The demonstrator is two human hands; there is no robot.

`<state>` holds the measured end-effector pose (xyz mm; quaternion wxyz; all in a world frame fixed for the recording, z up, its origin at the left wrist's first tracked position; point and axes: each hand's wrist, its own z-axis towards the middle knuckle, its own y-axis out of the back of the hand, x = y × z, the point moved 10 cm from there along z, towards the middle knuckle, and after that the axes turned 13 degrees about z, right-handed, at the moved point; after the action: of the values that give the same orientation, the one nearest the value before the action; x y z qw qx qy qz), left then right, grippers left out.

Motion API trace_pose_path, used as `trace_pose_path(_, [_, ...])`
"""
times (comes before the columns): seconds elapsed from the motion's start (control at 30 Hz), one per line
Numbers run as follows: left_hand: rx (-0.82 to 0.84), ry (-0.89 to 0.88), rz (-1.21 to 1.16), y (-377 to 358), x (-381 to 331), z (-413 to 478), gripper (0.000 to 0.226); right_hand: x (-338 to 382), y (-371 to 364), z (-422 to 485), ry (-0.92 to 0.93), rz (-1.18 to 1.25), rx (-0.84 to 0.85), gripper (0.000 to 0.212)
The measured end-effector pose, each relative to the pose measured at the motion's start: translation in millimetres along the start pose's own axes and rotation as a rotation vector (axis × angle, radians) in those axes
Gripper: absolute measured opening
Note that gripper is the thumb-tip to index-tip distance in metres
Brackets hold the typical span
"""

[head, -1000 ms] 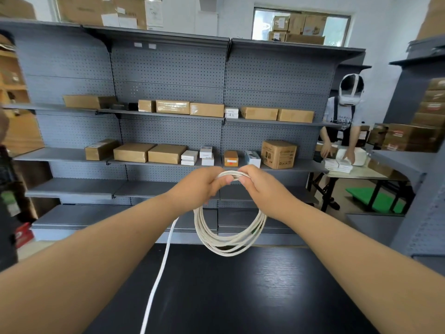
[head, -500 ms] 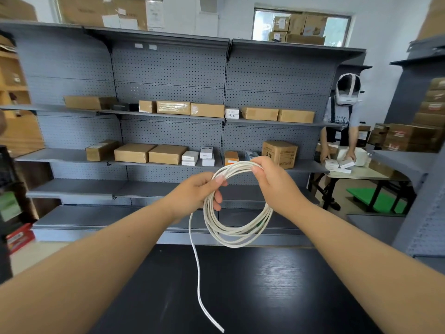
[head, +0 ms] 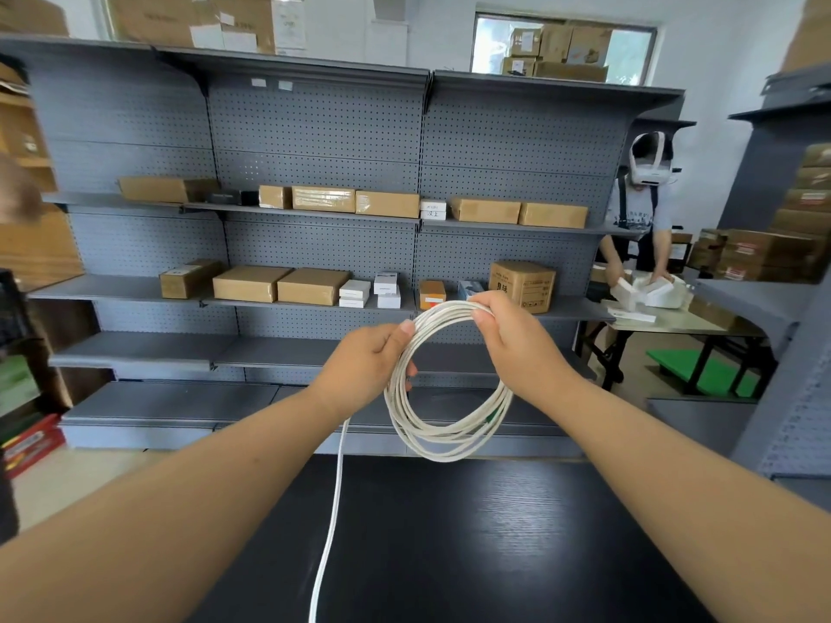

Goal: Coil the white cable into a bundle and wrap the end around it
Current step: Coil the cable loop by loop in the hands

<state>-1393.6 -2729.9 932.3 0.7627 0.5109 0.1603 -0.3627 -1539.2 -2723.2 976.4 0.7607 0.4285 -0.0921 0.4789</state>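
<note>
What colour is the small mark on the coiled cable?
Green mark on the white cable; head view.

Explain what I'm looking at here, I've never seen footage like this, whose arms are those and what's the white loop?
There is no machine here. The picture comes from a camera worn on a person's head, looking forward and down, so the two bare arms are that person's own. The left hand grips the side of a white cable wound into a coil, and the right hand pinches the coil's top. The coil hangs in the air above a dark table, not resting on it. One loose length of the cable drops from below the left hand and runs out of the bottom of the picture. Behind stand grey shelves with cardboard boxes, and another person works at the far right.
</note>
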Motion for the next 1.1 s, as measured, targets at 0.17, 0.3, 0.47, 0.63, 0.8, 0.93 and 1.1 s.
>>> trace_pose_path(0.17, [-0.121,-0.054,0.153,7.5,-4.2,-2.6,0.04,4.1,0.3,0.1,-0.005,0.008,-0.007,0.027])
trace_pose_path(0.3, [-0.153,-0.145,0.306,3.6,-6.9,-2.6,0.045,5.6,0.4,0.3,-0.005,-0.004,-0.003,0.028])
trace_pose_path(0.47, [-0.134,-0.157,0.248,8.7,-13.3,-1.8,0.029,4.5,-1.1,-2.0,0.011,-0.007,-0.003,0.029])
trace_pose_path(0.63, [0.056,0.044,-0.307,-10.7,5.6,0.5,0.028,7.7,1.7,-1.9,0.05,0.007,-0.061,0.025])
trace_pose_path(0.8, [0.173,0.158,-0.588,-33.2,13.9,-8.9,0.039,0.4,12.2,-1.6,0.019,0.042,-0.185,0.023])
trace_pose_path(0.93, [0.115,0.185,-0.648,-36.3,19.4,-8.5,0.043,-3.3,17.6,-1.4,-0.004,0.076,-0.235,0.024])
trace_pose_path(1.1, [-0.086,0.106,-0.487,-20.6,9.2,-4.1,0.032,-15.3,17.7,-5.0,-0.061,0.149,-0.254,0.022])
